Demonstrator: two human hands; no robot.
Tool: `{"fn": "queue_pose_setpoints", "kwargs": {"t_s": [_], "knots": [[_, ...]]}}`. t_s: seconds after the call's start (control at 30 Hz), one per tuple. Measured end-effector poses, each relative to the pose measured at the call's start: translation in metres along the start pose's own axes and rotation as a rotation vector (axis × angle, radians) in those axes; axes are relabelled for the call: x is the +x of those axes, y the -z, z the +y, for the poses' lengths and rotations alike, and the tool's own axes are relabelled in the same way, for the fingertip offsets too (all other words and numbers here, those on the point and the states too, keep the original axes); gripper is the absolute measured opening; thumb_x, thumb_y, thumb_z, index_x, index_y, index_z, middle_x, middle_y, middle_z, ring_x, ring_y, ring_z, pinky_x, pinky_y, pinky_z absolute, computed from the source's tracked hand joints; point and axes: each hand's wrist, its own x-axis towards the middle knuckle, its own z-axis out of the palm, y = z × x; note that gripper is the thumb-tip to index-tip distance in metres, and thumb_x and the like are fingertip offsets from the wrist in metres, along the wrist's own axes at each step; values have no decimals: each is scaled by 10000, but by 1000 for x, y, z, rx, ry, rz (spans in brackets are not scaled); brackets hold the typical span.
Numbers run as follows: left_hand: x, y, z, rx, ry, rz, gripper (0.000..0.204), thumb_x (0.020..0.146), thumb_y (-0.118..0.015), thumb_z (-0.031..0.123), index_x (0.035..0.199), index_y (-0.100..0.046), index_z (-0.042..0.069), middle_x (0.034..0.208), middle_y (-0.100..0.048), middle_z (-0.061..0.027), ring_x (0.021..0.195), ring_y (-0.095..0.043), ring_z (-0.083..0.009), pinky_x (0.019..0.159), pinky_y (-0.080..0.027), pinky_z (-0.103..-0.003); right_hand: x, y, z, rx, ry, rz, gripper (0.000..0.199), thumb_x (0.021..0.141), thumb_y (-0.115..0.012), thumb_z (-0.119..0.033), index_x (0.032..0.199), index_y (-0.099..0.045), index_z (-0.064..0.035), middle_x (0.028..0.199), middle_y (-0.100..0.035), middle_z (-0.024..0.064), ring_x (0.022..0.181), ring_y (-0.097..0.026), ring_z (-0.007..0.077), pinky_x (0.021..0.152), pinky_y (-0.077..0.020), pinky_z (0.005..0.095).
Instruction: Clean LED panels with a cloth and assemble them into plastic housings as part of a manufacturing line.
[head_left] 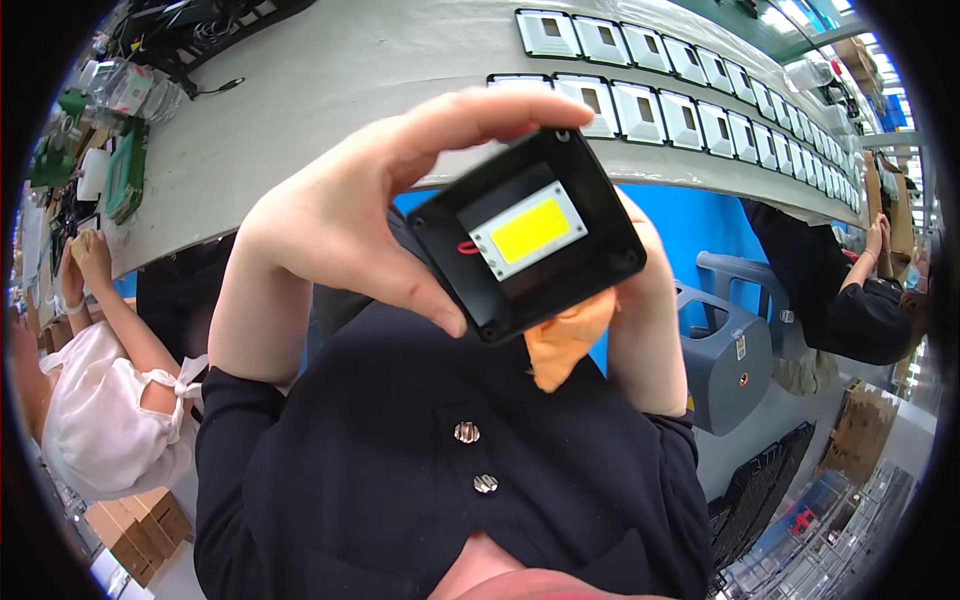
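Held up in front of my chest is a black square lamp housing [600, 240], tilted, with its inside facing me. Inside it sits a yellow LED panel [531, 231] on a pale plate, with a short red wire at one side. My left hand [345, 190] grips the housing, fingers along the top edge and thumb at the lower left corner. Behind the right side of the housing is my right hand [645, 235], its fingers mostly hidden. An orange cloth [570, 342] hangs out below the housing from that hand.
Two rows of lamp units [640, 112] with pale faces line the grey table [300, 95]. Black parts and cables [190, 40] lie at the far left. One person [110, 400] sits at left, another [850, 290] at right. A grey-blue plastic stool [725, 365] stands at right.
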Motion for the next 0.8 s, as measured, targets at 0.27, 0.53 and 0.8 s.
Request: {"fn": "queue_pose_setpoints", "kwargs": {"t_s": [0.27,0.53,0.8], "knots": [[9,11,-43,522,157,127,1171,618,-861,337,1516,-164,58,1501,-339,-167,1427,-264,-281,1156,-216,-409,-46,37,13,-98,396,234,428,959,-494,-209,1283,-430,64,1202,-566,268,1052,-634,336,879,-554,419],[16,23,-116,1086,255,423,941,683,-782,258,1465,-282,102,1331,-485,-181,1286,-427,-341,1100,-323,-427,-69,15,-14,-511,484,442,619,787,-794,-209,1248,-485,63,1075,-633,114,920,-653,147,826,-534,262],[-84,63,-74,947,345,527,941,635,-785,155,1447,-313,107,1300,-503,-130,1283,-420,-316,1102,-322,-412,20,-67,-20,-1279,414,440,413,746,-703,6,1151,-626,6,928,-635,74,815,-614,137,719,-491,261]]}}
